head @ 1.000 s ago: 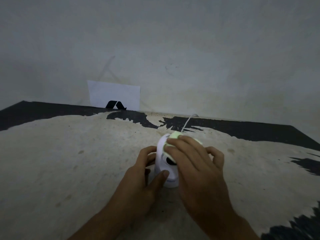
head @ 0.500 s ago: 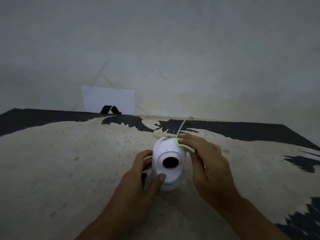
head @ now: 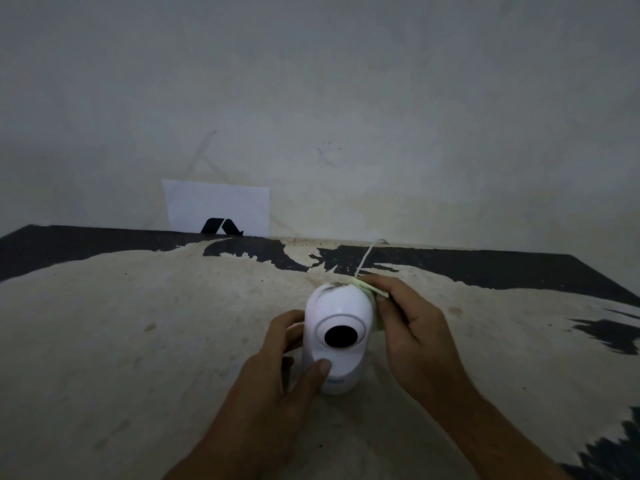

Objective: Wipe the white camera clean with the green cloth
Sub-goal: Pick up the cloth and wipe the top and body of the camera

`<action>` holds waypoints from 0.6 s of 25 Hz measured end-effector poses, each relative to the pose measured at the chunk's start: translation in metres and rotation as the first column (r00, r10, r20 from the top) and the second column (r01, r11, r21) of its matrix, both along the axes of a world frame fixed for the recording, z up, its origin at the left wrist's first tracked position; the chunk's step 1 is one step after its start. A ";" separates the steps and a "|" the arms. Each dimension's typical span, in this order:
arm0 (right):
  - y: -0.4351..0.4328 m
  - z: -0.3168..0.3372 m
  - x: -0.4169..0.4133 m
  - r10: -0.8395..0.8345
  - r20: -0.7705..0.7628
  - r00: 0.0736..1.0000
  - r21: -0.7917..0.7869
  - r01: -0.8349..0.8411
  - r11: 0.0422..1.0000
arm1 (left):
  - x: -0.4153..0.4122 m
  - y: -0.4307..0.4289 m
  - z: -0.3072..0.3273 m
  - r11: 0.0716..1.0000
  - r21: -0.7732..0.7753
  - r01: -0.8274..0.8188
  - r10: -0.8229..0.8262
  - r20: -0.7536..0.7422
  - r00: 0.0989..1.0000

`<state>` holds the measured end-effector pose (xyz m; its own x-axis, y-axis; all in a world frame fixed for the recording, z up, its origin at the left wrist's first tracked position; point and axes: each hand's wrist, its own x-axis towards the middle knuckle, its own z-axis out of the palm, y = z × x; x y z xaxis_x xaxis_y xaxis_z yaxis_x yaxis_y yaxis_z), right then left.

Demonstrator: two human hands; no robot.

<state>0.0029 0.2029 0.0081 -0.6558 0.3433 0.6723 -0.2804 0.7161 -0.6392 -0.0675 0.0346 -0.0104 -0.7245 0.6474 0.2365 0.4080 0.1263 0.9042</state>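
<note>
The white camera (head: 337, 308) stands upright on the worn table, its round black lens facing me. A dark smudge marks its top. My left hand (head: 277, 372) grips its base from the left, thumb across the front. My right hand (head: 410, 325) presses the pale green cloth (head: 372, 293) against the camera's upper right side; most of the cloth is hidden under my fingers. A thin white cable (head: 367, 256) runs from behind the camera toward the wall.
The table (head: 138, 323) is beige with peeling black patches along the back and right edges. A white card with a black logo (head: 218, 209) leans on the grey wall at the back left.
My right hand with the cloth has slid off the camera's front and top to its right side, uncovering the lens. My left hand has kept its hold on the base.
</note>
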 end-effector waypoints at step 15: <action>-0.002 0.000 0.000 -0.048 -0.067 0.997 0.316 0.067 0.946 | -0.001 0.001 -0.003 1.000 -0.009 0.005 -0.005 -0.021 1.000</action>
